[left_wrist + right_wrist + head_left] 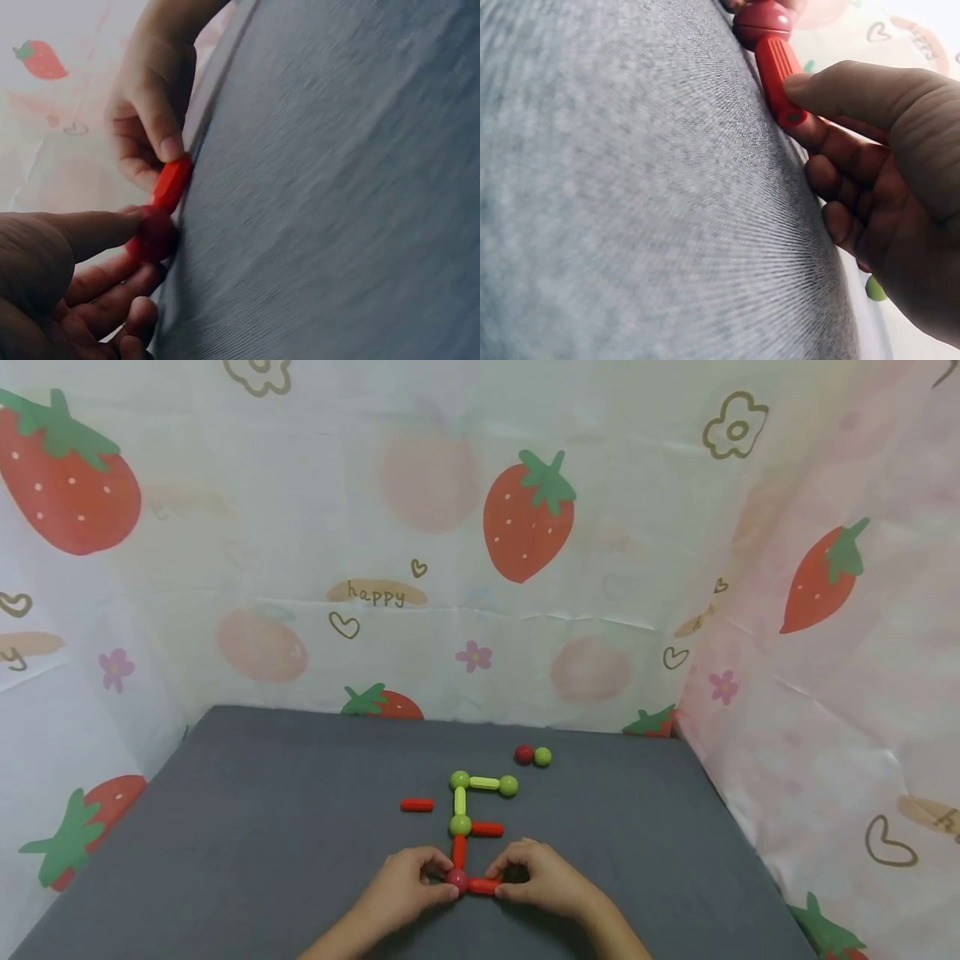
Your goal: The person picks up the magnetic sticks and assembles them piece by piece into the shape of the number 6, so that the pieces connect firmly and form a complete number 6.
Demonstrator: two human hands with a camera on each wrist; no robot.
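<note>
A flat figure of balls and rods lies on the grey cloth. My left hand [406, 883] pinches the dark red ball [457, 882] at its near corner, between thumb and fingers. With thumb and forefinger my right hand [546, 878] pinches a red rod [777, 79], whose other end touches that ball. From the ball another red rod [459, 852] runs up to a green ball [461, 825]. A third red rod [487, 830] sticks out rightward from there. Above, a yellow-green rod [461, 802] leads to a green ball [460, 780], and another yellow-green rod [484, 783] joins it to an end ball [508, 786].
One loose red rod [417, 805] lies left of the figure. Toward the back right, a dark red ball [524, 754] and a green ball [543, 757] sit side by side. Strawberry-print sheets [480, 610] hang behind and beside the grey-covered table [300, 793].
</note>
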